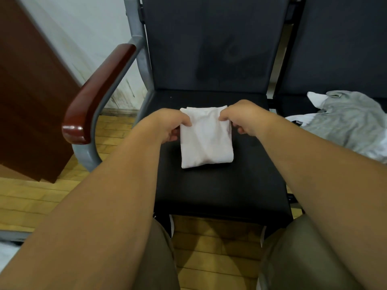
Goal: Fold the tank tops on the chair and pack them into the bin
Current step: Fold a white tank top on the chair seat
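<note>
On the chair (209, 189) — white tank top (206, 141) in left hand (169, 124), right hand (245, 118)

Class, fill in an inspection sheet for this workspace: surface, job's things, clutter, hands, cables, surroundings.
Surface: black padded chair seat, bearing one garment.
Job's things: folded white tank top on that seat; crumpled grey tank top over white cloth on the neighbouring seat; bin not in view.
Clutter: nothing seen.
Hands: left hand and right hand pinch the folded top's side edges.
Cables: nothing seen.
Surroundings: glossy red-brown wooden armrest, yellow wooden floor, pale wall.
</note>
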Available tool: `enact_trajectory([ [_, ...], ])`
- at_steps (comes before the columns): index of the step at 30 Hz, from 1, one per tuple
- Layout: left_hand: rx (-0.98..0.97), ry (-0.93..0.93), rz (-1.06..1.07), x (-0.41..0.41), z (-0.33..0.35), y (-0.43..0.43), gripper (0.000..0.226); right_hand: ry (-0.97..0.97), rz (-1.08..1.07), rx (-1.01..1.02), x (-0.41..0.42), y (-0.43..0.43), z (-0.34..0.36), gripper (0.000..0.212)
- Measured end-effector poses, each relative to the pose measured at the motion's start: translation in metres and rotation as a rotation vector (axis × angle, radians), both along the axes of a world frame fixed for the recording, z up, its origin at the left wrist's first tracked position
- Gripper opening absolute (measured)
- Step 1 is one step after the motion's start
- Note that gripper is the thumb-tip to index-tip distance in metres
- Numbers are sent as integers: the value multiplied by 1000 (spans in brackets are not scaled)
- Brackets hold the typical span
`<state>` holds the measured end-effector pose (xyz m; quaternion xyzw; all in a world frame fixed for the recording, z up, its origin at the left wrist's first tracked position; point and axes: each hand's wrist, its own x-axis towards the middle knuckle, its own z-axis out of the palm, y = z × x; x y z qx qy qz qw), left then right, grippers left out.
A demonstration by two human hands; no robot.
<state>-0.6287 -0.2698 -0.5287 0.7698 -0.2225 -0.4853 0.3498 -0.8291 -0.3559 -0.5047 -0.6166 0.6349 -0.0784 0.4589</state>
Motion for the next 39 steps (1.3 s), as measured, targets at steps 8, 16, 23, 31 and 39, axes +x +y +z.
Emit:
enact_trajectory([
  [8,-277,-12,-181,0,32,62,24,-285,93,-17,-53,45,29,26],
  [16,-416,-224,-132,-16,56,118,16,-388,82,-142,-48,104,53,35],
  [23,-348,-637,-266,-12,98,179,19,-234,242,-325,-28,165,90,35],
  [31,-446,-613,-37,24,134,276,18,-289,397,-381,37,223,128,26],
  [39,-383,-632,196,72,128,391,11,-272,636,-403,145,293,130,22],
])
